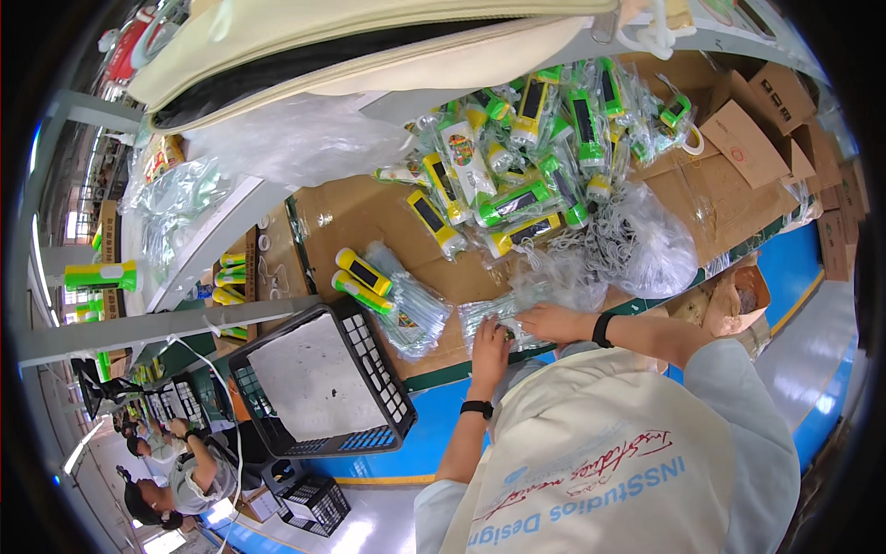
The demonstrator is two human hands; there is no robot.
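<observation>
At the table's near edge my left hand [491, 345] has its fingers bent over a clear plastic bag [474, 316], pinching it. From the right my right hand [552, 323] reaches to the same plastic, its fingers closed at the bag's edge; the fingertips are small and partly hidden. To the left lie flat clear bags [417, 319], with two flashlights [363, 273], yellow and green, at their far end. Beyond my hands is a heap of bagged yellow and green flashlights [521, 198] with dark panels. A clear bag of white cords [651, 245] rests right of the heap.
A black plastic crate [402, 427] with a white sheet stands at the table's left. Cardboard boxes [743, 143] are at the far right. A cream zippered bag [369, 78] and plastic film [305, 143] hang over the far side. Other people [189, 475] work at lower left.
</observation>
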